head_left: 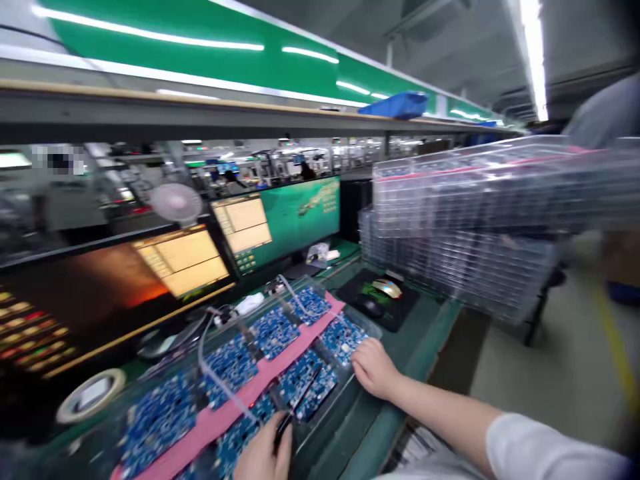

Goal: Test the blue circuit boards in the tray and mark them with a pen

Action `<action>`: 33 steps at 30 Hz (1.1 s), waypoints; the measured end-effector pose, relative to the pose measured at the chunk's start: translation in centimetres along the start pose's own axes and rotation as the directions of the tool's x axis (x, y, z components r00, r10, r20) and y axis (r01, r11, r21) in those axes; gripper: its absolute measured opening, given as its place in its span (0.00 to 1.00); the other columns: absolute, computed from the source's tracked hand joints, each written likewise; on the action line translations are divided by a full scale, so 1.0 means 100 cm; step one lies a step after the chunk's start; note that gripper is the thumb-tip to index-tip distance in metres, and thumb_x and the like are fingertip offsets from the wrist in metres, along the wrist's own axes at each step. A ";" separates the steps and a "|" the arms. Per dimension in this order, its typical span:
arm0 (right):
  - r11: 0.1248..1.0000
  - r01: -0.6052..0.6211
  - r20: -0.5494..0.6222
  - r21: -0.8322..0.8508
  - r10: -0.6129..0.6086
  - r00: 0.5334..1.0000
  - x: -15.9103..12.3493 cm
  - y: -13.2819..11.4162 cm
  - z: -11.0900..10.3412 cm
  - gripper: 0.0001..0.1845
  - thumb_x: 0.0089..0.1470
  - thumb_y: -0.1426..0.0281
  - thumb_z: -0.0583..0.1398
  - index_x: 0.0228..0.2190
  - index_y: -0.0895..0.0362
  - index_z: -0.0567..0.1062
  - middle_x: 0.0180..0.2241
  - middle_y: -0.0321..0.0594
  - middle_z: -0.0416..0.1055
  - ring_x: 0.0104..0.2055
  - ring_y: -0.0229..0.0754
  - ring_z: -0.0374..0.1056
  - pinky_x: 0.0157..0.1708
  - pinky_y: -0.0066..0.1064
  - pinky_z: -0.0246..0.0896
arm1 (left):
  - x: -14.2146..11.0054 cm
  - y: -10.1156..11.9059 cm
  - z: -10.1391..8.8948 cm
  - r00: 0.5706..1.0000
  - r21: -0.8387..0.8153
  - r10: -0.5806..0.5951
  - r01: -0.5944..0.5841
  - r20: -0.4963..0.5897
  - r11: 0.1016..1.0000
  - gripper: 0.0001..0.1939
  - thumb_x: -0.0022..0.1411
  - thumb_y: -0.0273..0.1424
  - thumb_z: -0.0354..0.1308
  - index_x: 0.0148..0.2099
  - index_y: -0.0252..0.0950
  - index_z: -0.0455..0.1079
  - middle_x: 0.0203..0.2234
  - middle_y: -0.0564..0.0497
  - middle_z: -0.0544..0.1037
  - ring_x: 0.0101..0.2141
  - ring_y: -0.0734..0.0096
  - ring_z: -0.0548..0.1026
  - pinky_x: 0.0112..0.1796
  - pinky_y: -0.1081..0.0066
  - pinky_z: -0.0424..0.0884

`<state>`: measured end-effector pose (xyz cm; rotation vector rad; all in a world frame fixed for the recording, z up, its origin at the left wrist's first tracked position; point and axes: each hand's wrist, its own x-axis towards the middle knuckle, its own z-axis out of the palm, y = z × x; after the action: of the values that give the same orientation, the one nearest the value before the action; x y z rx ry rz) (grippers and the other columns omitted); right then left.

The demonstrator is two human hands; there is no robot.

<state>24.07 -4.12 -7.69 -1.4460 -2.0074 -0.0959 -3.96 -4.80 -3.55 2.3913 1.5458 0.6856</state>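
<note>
Right fingers [363,357] touch a blue circuit board [343,339] — left hand [263,457] grips black tool [297,407].

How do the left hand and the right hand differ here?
The left hand pinches a black pen-like tool, while the right hand holds nothing. The left hand is cut off by the lower edge of the view, while the right hand shows whole, with its bare forearm and white sleeve. Both are bare and sit at a clear tray of blue circuit boards.

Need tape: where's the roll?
In the head view, the roll of tape lies lower left, just below the nearer monitor, beside the blue circuit boards.
</note>
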 end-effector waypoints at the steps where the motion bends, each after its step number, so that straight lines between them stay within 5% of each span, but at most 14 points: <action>1: 1.000 -0.006 0.016 0.012 0.005 1.000 -0.001 -0.001 0.000 0.14 0.52 0.70 0.46 0.28 0.59 0.69 0.27 0.41 0.63 0.34 0.41 0.57 0.41 0.37 0.48 | -0.002 0.001 -0.001 1.000 0.018 0.012 -0.012 -0.023 1.000 0.12 0.58 0.34 0.47 0.40 0.38 0.68 0.33 0.53 0.76 0.34 0.69 0.75 0.33 0.74 0.71; 6: 0.981 -0.192 0.091 -0.013 0.192 0.977 0.014 0.014 0.000 0.14 0.53 0.70 0.48 0.37 0.61 0.68 0.35 0.44 0.65 0.38 0.40 0.61 0.40 0.30 0.54 | -0.013 0.010 -0.001 0.996 0.083 0.036 -0.029 -0.081 0.996 0.12 0.59 0.32 0.47 0.42 0.37 0.67 0.34 0.51 0.76 0.35 0.70 0.74 0.36 0.72 0.70; 12: 0.880 -0.421 0.245 -0.221 0.468 0.849 0.056 0.041 0.006 0.10 0.52 0.72 0.55 0.35 0.67 0.68 0.30 0.48 0.66 0.33 0.42 0.64 0.35 0.31 0.58 | -0.021 0.018 -0.001 0.997 0.137 0.036 -0.026 -0.071 0.990 0.12 0.59 0.31 0.46 0.43 0.36 0.67 0.34 0.48 0.75 0.34 0.66 0.73 0.35 0.67 0.69; 16: 0.864 -0.408 0.372 -0.296 0.498 0.783 0.065 0.039 0.009 0.07 0.54 0.72 0.55 0.27 0.64 0.68 0.27 0.39 0.66 0.31 0.38 0.63 0.35 0.32 0.59 | -0.026 0.024 -0.004 0.996 0.157 0.045 -0.032 -0.077 0.987 0.11 0.59 0.29 0.47 0.42 0.35 0.67 0.33 0.47 0.75 0.34 0.65 0.73 0.35 0.67 0.68; 21: 0.855 -0.412 0.424 -0.315 0.515 0.745 0.065 0.031 0.008 0.08 0.56 0.71 0.53 0.30 0.62 0.69 0.29 0.40 0.66 0.32 0.38 0.64 0.34 0.31 0.58 | -0.030 0.029 -0.005 0.998 0.153 0.028 -0.018 -0.063 0.988 0.11 0.57 0.28 0.48 0.43 0.36 0.67 0.32 0.48 0.75 0.34 0.64 0.72 0.35 0.65 0.67; 33: 0.832 -0.428 0.373 -0.353 0.545 0.751 0.059 0.024 0.005 0.09 0.57 0.69 0.48 0.31 0.60 0.65 0.28 0.46 0.68 0.31 0.49 0.67 0.28 0.33 0.56 | -0.030 0.031 -0.003 0.998 0.166 -0.003 0.014 -0.063 0.986 0.11 0.57 0.27 0.49 0.43 0.37 0.66 0.31 0.49 0.74 0.33 0.64 0.71 0.34 0.64 0.67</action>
<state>24.89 1.89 -5.58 -2.3016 -1.9284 0.2637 -2.67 -8.81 -2.80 2.5024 1.6998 0.6592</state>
